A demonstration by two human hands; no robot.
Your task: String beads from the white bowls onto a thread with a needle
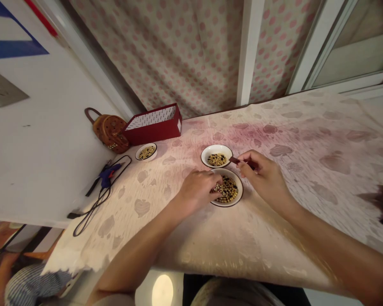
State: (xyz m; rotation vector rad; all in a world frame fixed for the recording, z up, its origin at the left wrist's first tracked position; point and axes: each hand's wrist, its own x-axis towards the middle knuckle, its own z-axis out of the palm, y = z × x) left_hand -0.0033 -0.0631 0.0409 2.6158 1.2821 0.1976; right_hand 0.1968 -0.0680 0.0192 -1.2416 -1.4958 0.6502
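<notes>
My left hand (196, 190) rests with curled fingers in the mixed yellow and dark beans of a white dark-rimmed bowl (239, 187). I cannot tell whether those fingers hold any beans. My right hand (258, 170) pinches a small dark red stick (234, 160), whose tip reaches toward the gap between that bowl and a second white bowl (216, 147). The second bowl holds mostly yellow beans and sits just beyond the first. Farther left stands a smaller white bowl (146, 145) of beans.
A heart-patterned cloth (335, 163) covers the table. Along the left wall sit a red box (153, 132), a brown perforated handbag (108, 131) and a blue glue gun (107, 176) with a black cord. A striped sleeve (28, 284) shows beyond the lower left table edge.
</notes>
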